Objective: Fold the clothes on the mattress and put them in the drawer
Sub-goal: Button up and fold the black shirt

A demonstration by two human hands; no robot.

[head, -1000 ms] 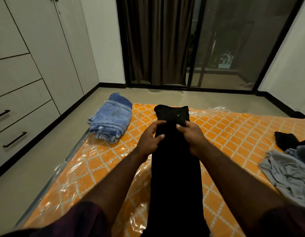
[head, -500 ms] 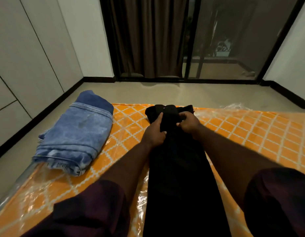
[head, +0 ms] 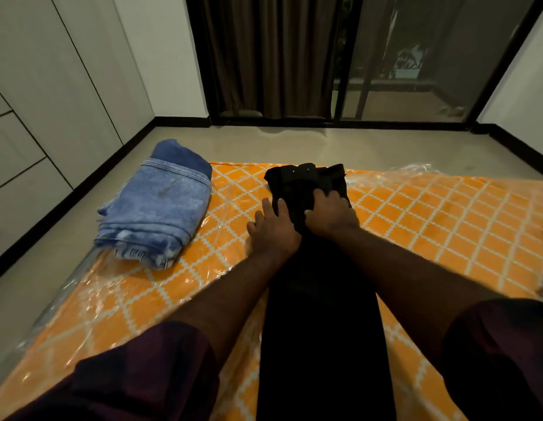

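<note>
Both hands press the black trousers (head: 319,314) flat on the mattress (head: 431,220): left hand (head: 271,230) grip wide, splayed; right hand (head: 331,211) pinching cloth to line up edges.

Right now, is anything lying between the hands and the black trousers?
No. The left hand and right hand both press directly on the black trousers; the folded jeans lie apart, off to the left.

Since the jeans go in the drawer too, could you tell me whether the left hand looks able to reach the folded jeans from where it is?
Probably yes: the left hand lies beside the folded jeans, with only bare mattress between them.
</note>
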